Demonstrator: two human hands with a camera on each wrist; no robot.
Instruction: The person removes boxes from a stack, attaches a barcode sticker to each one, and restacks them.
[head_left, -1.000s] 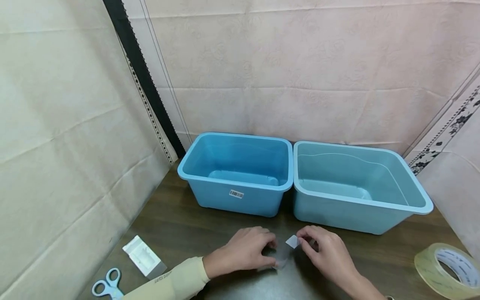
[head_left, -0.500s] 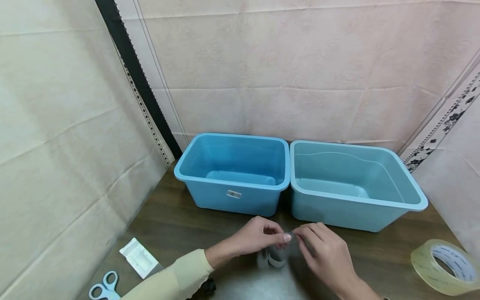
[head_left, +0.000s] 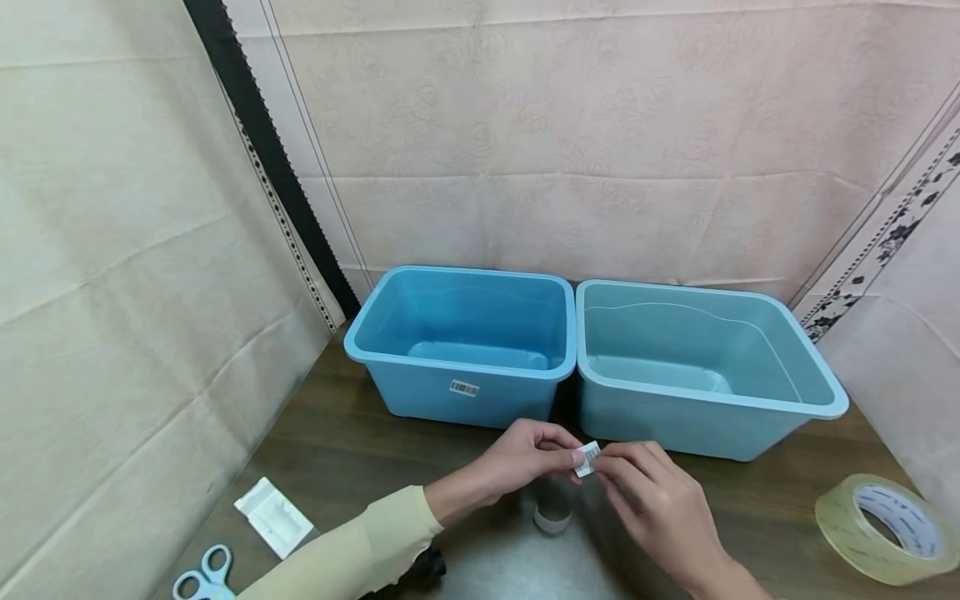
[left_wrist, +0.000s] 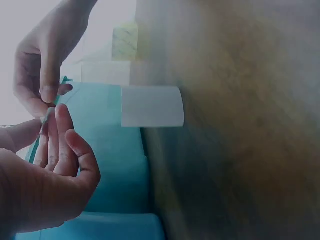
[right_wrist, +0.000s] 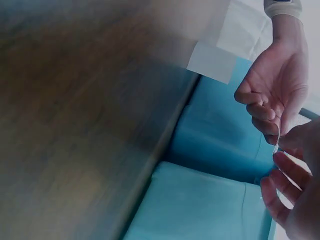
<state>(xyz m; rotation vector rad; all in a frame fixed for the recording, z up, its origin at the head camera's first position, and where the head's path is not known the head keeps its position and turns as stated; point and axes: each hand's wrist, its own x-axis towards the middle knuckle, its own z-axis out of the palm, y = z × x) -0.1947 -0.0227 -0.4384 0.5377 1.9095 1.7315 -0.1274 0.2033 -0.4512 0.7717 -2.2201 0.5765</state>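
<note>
A small white label with a printed barcode (head_left: 587, 458) is held up between my two hands, in front of the bins. Thumb and fingers of my left hand (head_left: 536, 454) pinch its left side. The fingertips of my right hand (head_left: 648, 492) pinch its right edge. Seen edge-on in the right wrist view, the label (right_wrist: 276, 145) is a thin pale strip between the hands. Below them a short white cylinder (head_left: 552, 522) stands upright on the dark wooden table (head_left: 495, 558); its plain white side (left_wrist: 152, 106) shows in the left wrist view.
Behind the hands stand a blue bin (head_left: 450, 396) and a paler teal bin (head_left: 675, 425), side by side. A roll of clear tape (head_left: 873, 529) lies at right. On the left are a white packet (head_left: 273, 517) and light-blue scissors (head_left: 206, 575). Cloth (head_left: 600, 142) hangs behind.
The left hand has risen from beside the cylinder to the label, which the right hand held alone at first. Both hands now hold it, with its barcode side turned into view.
</note>
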